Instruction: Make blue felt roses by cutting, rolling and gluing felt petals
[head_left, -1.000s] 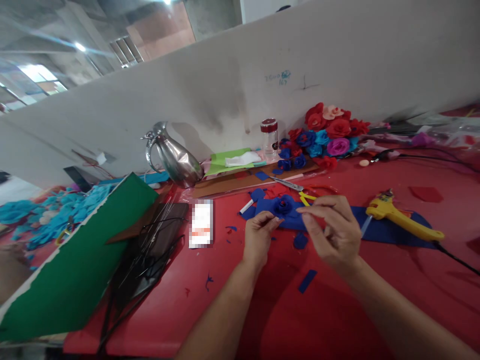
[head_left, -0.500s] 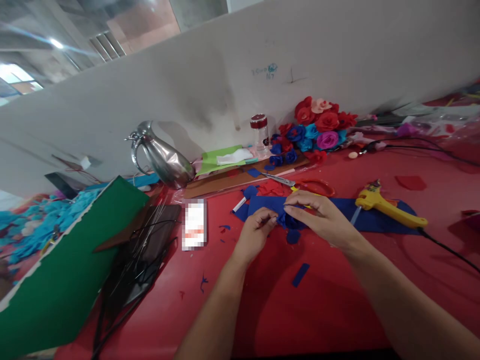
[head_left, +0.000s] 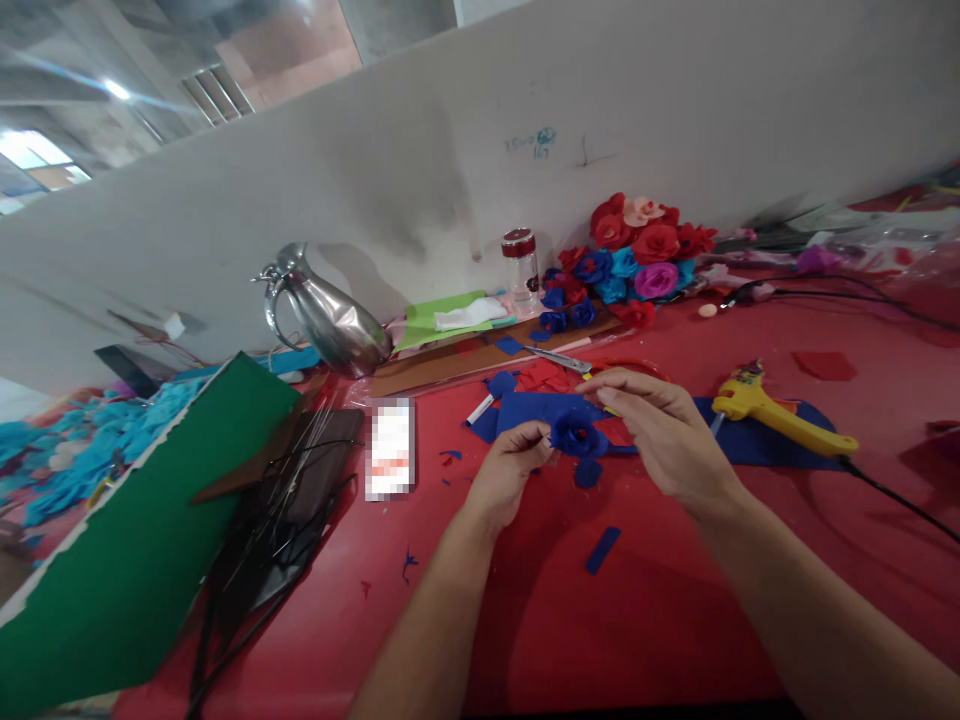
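A dark blue paper rose faces up over the red table, pinched at its left side by my left hand. To the right of the rose, my right hand is apart from it, fingers stretched out and nothing seen in them. Below the rose lies a blue paper disc, and nearer me a blue paper strip. Dark blue sheets lie under and behind the hands. Just beyond the right hand are scissors, their orange handles partly covered by it.
A yellow glue gun with a black cord lies at right. Several paper flowers are heaped at the back by a lidded glass jar. A steel jug stands back left, beyond a green board and a pixelated white item.
My right hand has drawn back to the right from the rose and its fingers have straightened. The rose, previously mostly covered between both hands, now shows its open face in my left hand.
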